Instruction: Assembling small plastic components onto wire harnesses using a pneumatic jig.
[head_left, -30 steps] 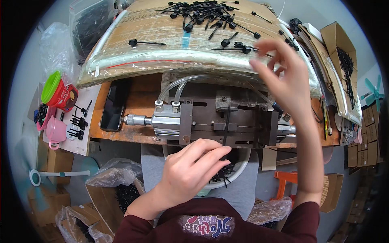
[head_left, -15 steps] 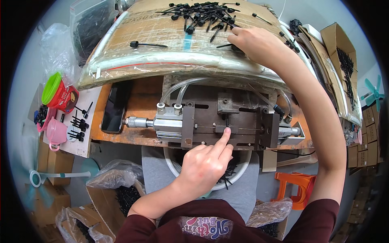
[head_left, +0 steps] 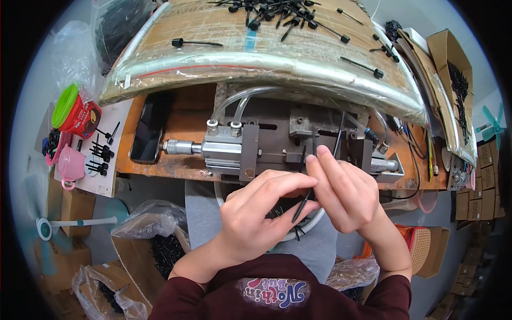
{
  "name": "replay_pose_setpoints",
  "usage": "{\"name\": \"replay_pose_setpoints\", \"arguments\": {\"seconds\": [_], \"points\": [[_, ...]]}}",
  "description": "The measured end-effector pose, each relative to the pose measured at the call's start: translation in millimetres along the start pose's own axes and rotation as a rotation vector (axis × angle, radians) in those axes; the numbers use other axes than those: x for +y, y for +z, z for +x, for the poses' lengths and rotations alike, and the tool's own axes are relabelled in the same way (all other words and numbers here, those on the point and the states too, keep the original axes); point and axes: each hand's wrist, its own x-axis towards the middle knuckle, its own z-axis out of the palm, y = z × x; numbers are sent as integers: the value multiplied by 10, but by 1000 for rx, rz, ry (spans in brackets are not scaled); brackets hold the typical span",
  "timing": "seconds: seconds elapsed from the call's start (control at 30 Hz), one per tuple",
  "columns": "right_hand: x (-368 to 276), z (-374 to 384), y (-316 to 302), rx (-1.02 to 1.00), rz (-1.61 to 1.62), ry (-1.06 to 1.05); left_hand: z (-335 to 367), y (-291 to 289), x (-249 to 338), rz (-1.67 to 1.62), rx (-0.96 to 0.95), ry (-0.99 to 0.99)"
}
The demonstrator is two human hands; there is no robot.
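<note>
My left hand [head_left: 261, 216] is in front of the metal fixture, with a slim black rod [head_left: 302, 207] slanting down between its thumb and fingers. Beside it, my right hand [head_left: 346, 192] has its fingers pinched together. From between those fingers a second black rod [head_left: 339, 136] sticks up; its lower end is hidden. Both hands overlap the front of the dark fixture [head_left: 274, 141], close to its small middle block [head_left: 292, 156]. A silver air cylinder [head_left: 223, 148] with clear hoses stands at the fixture's left.
Behind the fixture, a film-wrapped cardboard surface [head_left: 213, 56] bears a heap of knob-headed black rods [head_left: 282, 12]. A phone [head_left: 149, 130] lies left on the wooden bench. Further left stand a red tub [head_left: 80, 120] and a pink cup [head_left: 70, 164]. A white bucket [head_left: 318, 218] sits below my hands.
My right hand has come back from the heap to the fixture with a black rod. My left hand has drawn back from the middle block and now holds another rod.
</note>
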Motion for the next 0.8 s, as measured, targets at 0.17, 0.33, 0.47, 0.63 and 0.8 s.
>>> {"name": "replay_pose_setpoints", "arguments": {"seconds": [0.17, 0.33, 0.47, 0.63, 0.8], "points": [[-74, -206, -60, 119, 217, 401, -115, 23, 39, 91, -109, -58], [-243, -221, -339, 325, 1005, 1236, -271, 110, -140, 417, -288, 14], [-255, -302, -407, 267, 1258, 1460, -240, 198, -177, 618, -348, 79], [-306, -427, -350, 137, 1345, 1555, -138, 172, -199, 602, -352, 38], [-436, -437, -182, 112, 1107, 1647, -140, 171, -193, 398, -267, 38]]}}
